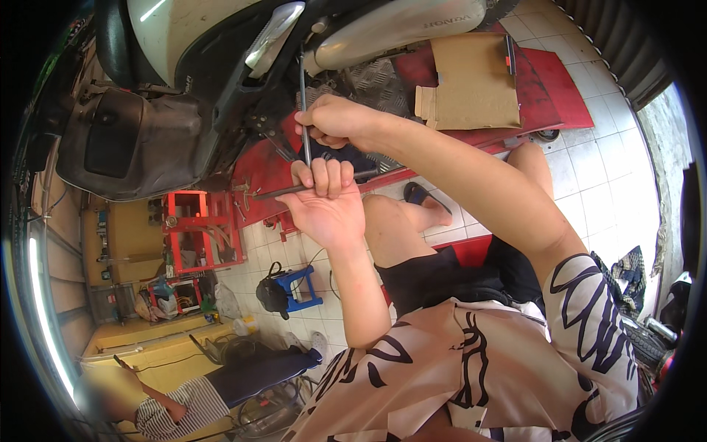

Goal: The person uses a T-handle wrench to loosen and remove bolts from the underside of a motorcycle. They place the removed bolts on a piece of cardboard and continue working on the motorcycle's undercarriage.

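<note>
The left hand (329, 206) is curled around a T-handle wrench's (303, 85) bar; its shaft is gripped by the right hand (331, 121). Its far end is held up by the motorbike's (202, 62) silver muffler (401, 31). Cardboard (475, 85) is laid nearby.

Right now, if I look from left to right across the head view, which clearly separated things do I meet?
Long white light tube, red metal frame, bare left hand gripping a thin grey metal bar, flat brown cardboard piece, grey corrugated metal shutter.
</note>
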`<act>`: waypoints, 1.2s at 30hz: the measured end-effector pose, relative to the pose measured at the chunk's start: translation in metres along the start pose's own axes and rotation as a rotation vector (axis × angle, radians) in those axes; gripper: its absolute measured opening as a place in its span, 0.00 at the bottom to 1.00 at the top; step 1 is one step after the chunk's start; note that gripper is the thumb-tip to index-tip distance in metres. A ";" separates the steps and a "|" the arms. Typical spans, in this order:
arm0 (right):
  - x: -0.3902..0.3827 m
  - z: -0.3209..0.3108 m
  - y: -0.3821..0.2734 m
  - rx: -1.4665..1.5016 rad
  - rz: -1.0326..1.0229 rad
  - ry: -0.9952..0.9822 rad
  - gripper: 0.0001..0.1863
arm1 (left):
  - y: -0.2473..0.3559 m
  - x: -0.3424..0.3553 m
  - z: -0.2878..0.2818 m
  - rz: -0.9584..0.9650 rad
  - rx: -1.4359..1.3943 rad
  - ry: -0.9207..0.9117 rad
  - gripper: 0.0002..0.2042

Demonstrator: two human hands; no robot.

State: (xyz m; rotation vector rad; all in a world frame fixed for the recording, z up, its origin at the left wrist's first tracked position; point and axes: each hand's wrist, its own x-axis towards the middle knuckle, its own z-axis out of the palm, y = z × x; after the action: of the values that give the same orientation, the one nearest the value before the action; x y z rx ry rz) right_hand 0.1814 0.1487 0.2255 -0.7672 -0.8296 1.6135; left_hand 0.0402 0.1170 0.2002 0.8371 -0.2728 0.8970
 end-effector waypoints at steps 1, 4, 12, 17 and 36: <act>0.002 0.002 0.001 0.012 -0.002 0.004 0.14 | 0.003 0.001 -0.001 -0.007 -0.009 -0.045 0.23; 0.009 0.002 0.009 0.043 -0.008 0.028 0.13 | 0.003 -0.004 0.033 0.029 0.433 0.709 0.25; 0.008 -0.002 0.020 0.125 -0.031 0.034 0.14 | 0.041 -0.001 0.036 0.258 2.445 -0.196 0.19; 0.004 -0.005 0.016 0.117 -0.030 -0.002 0.14 | 0.053 0.006 0.012 0.025 2.338 -0.399 0.13; 0.002 0.010 0.011 0.121 -0.147 0.110 0.16 | -0.029 0.008 0.033 0.155 0.978 0.449 0.25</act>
State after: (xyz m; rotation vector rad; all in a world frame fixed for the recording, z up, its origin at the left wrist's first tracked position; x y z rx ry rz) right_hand 0.1675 0.1479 0.2218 -0.6861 -0.6869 1.4634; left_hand 0.0715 0.0874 0.2115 1.4771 0.5548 1.3545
